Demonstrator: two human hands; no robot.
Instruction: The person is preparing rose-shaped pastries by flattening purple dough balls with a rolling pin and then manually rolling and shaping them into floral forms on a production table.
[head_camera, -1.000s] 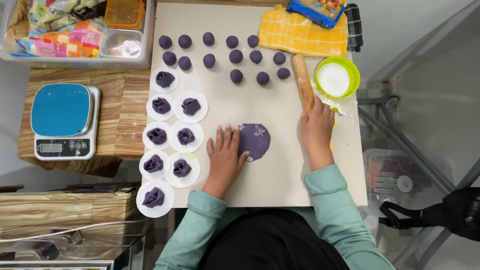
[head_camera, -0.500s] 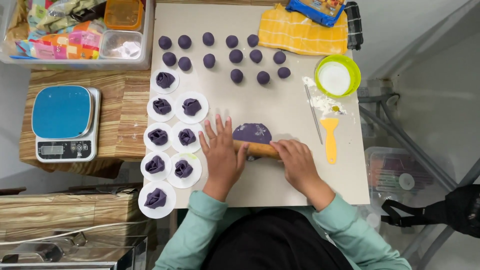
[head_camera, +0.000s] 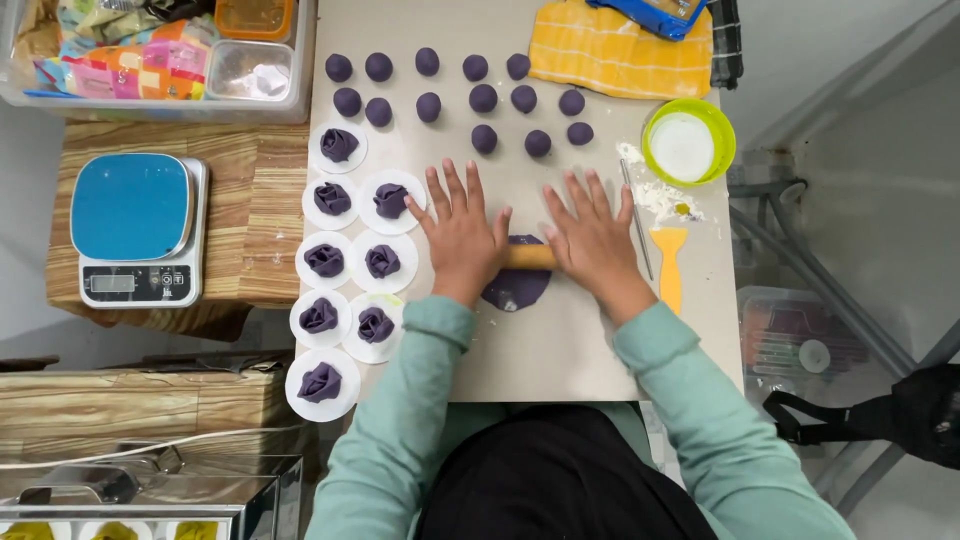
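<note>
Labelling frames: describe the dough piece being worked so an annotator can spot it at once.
Start at the large beige mat covering the table, then find the two flat hands near its middle, left hand and right hand, pressing a wooden rolling pin. The flattened purple dough disc lies under that pin. Unlike the round purple balls above and the folded pieces on white paper rounds to the left, it is flat.

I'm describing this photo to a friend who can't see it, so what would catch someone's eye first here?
First, the two hands pressed flat at the middle of the board: the left hand and right hand bear down on a wooden rolling pin over a flattened purple dough disc. Above them sit rows of purple dough balls, and down the board's left edge lie folded purple dough flowers on white paper rounds. A blue-topped kitchen scale stands further left.
</note>
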